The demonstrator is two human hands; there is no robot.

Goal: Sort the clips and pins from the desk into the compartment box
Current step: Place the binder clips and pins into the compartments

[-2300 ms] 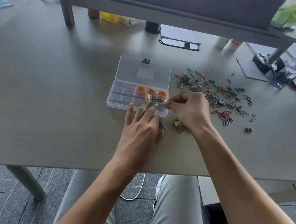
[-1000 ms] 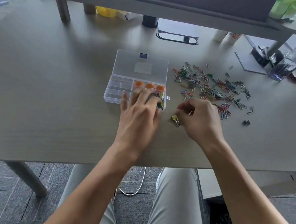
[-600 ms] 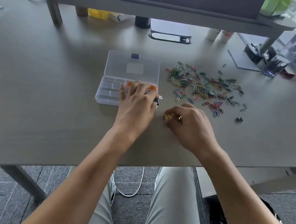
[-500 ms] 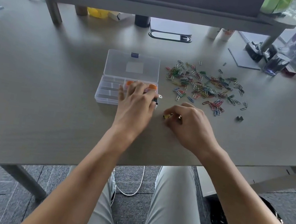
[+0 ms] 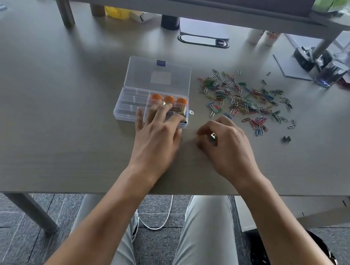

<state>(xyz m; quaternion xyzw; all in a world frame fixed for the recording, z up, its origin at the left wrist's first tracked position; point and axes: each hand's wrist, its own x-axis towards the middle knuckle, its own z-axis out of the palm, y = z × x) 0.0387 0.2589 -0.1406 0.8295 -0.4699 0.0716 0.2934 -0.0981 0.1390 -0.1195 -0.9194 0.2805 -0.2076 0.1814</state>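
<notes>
Three orange pins (image 5: 169,99) in compartment box (image 5: 130,107); one black clip (image 5: 286,138) apart.

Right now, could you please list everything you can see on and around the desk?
compartment box: one, clear, lid open, desk centre.
orange pieces: three, box's far-right compartments.
paper clips: many, multicoloured, scattered right of box.
black clip: one, alone, right of the scatter.
monitor stand: one, grey, far side.
desk: one, grey-brown.
left hand: fingers straight, resting on box.
right hand: curled round a small clip.
</notes>
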